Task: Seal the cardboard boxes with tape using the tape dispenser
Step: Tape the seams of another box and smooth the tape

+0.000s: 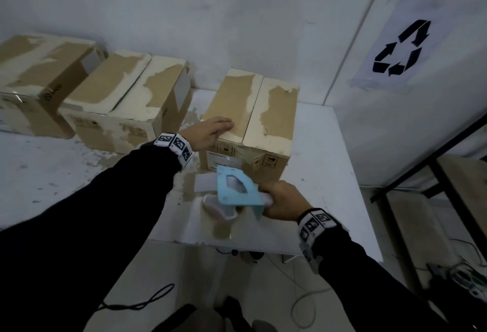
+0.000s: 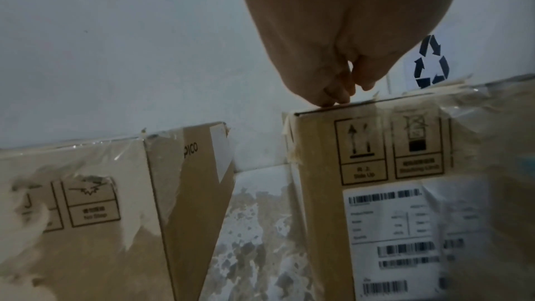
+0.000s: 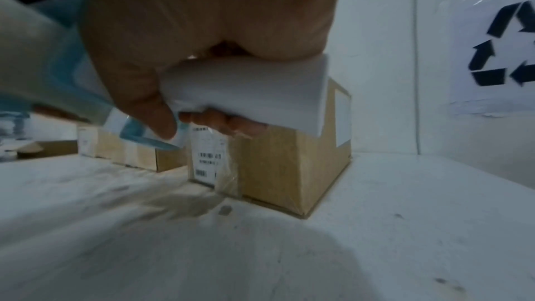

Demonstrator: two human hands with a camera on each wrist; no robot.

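Note:
A brown cardboard box (image 1: 266,110) with torn paper patches stands on the white table, its two top flaps closed with a bare seam between them. My left hand (image 1: 213,130) lies flat on the left flap near the front corner, fingers straight; from the left wrist view the fingertips (image 2: 336,97) touch the box's top edge (image 2: 376,145). My right hand (image 1: 283,201) grips the white handle (image 3: 246,90) of a light blue tape dispenser (image 1: 235,190), held just above the table in front of the box (image 3: 278,157).
Two more worn cardboard boxes (image 1: 126,105) (image 1: 39,78) sit in a row to the left along the wall. The white table (image 1: 329,186) ends at the right near a dark metal rack (image 1: 434,173). A recycling sign (image 1: 400,47) hangs on the wall. Cables lie on the floor.

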